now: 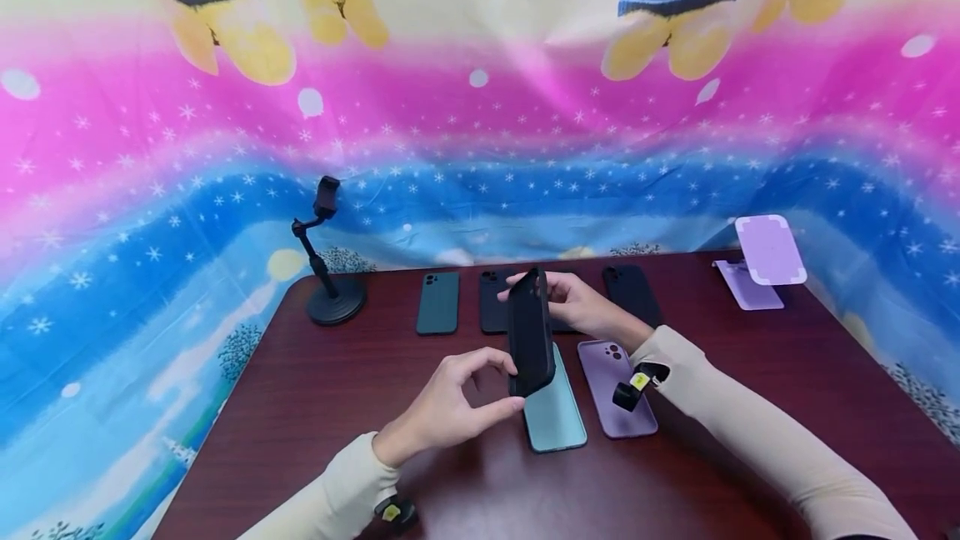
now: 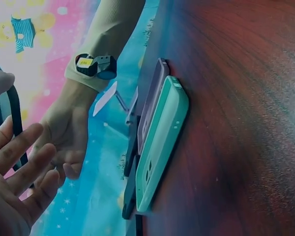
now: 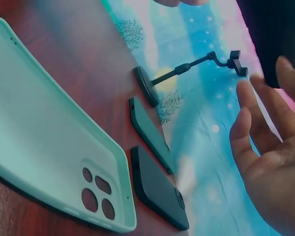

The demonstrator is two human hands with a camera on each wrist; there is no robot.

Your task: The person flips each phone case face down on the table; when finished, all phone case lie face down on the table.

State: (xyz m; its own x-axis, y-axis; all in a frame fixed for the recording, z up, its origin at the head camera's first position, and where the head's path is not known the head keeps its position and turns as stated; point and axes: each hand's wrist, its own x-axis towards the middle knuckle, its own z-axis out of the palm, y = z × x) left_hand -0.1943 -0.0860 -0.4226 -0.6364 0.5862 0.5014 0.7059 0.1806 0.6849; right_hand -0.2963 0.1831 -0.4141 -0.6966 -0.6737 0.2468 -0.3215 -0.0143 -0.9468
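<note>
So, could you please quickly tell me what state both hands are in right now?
Left hand: closed, holding the lower end of the black phone case.
Right hand: closed, holding the same case near its upper end.

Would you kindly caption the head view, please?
Left hand and right hand hold a black phone case above a reddish-brown table.

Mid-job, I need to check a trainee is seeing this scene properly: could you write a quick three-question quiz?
1. What do the left hand and right hand hold between them?
2. True or false: the mint case lies hollow side up.
3. Which is farther to the person's right?
A. the black stand
B. the purple stand

Key: 1. A black phone case. 2. True. 3. B.
</note>
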